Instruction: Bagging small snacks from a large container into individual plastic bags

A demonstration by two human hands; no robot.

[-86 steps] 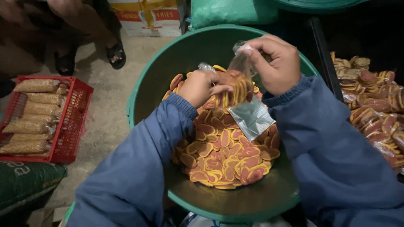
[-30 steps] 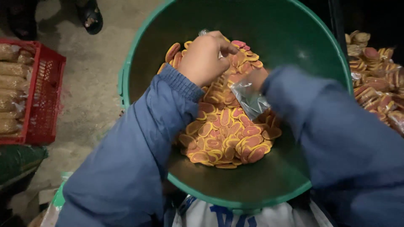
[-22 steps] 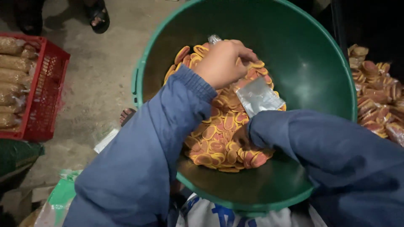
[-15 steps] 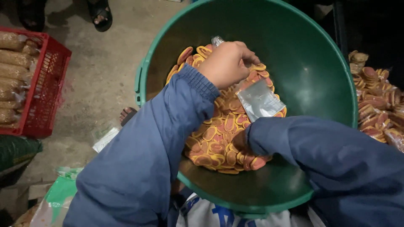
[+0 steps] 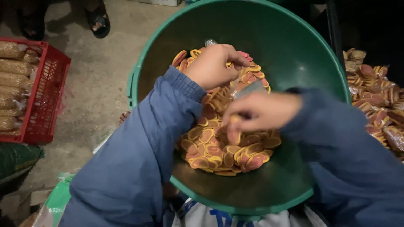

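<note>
Concrete floor (image 5: 97, 84) surrounds a green tub (image 5: 294, 50) holding orange-red oval crackers (image 5: 219, 147). Left hand (image 5: 214, 65), fingers curled shut, pinches a half-hidden clear bag (image 5: 209, 42). Blurred right hand (image 5: 261, 111) dips into the crackers; its grip is unclear. A red crate (image 5: 42, 96) of packets sits far left.

Both arms come in from the bottom edge in blue sleeves with ribbed cuffs. The left hand (image 5: 214, 65) is stretched farther forward, its back turned up and its fingers curled in toward the palm. The right hand (image 5: 261, 111) sits nearer the body, blurred, with fingers pointing left and down, its grip unclear.
</note>
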